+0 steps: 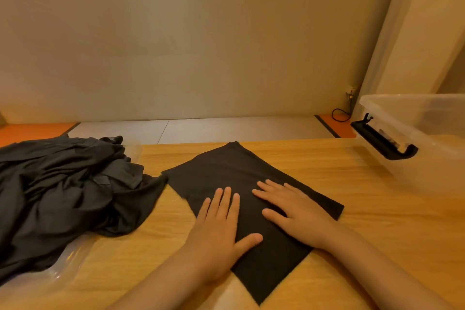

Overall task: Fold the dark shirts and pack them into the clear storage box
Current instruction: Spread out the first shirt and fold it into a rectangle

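Note:
A folded dark shirt (226, 166) lies flat as a rectangle in the middle of the wooden table (364, 209). My left hand (219, 229) presses flat on its near left part, fingers straight. My right hand (294, 209) lies flat on it just to the right, fingers spread. A heap of unfolded dark shirts (63, 194) sits at the left on a clear plastic sheet (68, 262). The clear storage box (427, 143) stands at the right edge, open on top, with a black latch handle (385, 143) on its near side.
Beyond the table's far edge is a light floor with orange strips (32, 131). A plain wall rises behind. A black cable (339, 114) runs from a wall socket near the box. A clear lid (422, 33) leans upright at the right.

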Motion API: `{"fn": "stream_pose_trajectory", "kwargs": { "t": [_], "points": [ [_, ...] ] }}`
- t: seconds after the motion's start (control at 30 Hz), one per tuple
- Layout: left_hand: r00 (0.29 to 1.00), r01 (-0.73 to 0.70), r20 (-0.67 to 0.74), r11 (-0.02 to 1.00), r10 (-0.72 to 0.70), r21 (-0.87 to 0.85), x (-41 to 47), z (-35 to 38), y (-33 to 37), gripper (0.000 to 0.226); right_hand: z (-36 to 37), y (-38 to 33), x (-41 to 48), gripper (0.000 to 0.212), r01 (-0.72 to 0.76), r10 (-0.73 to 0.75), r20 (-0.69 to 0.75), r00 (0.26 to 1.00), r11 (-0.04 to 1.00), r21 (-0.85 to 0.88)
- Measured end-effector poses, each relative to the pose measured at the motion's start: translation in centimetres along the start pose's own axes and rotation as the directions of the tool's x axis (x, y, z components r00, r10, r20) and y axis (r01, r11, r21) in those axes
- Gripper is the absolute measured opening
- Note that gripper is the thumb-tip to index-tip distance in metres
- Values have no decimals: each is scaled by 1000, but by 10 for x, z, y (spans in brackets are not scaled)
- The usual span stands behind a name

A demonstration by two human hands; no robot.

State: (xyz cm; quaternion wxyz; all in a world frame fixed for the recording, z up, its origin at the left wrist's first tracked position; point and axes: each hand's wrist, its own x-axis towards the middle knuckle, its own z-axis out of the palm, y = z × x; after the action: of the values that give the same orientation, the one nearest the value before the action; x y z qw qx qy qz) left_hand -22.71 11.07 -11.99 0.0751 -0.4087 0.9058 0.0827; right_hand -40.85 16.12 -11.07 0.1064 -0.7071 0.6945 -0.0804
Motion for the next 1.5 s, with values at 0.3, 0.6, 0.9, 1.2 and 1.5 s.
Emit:
{"fn": "stream_pose_trajectory", "kwargs": {
  "t": [0.3,0.6,0.9,1.2,1.5],
  "points": [
    [960,-282,-26,956,280,-81,-40,-8,-32,83,20,-49,-50,66,-63,61,-53,997,998,-25],
    [962,-243,-146,967,230,-75,-70,16,-24,86,8,2,-50,53,-51,49,-32,998,996,-74],
    [935,-339,-166,929,314,-148,-105,16,-33,66,9,-5,-113,47,125,-125,-66,990,992,-5],
    [912,-383,-152,924,381,20,-116,23,-31,73,29,-14,-140,60,76,-85,-47,995,982,-174],
    [809,-373,-435,917,397,142,-129,55,-39,50,61,-1,-161,47,171,-268,-423,866,952,-254]
  ]
}}
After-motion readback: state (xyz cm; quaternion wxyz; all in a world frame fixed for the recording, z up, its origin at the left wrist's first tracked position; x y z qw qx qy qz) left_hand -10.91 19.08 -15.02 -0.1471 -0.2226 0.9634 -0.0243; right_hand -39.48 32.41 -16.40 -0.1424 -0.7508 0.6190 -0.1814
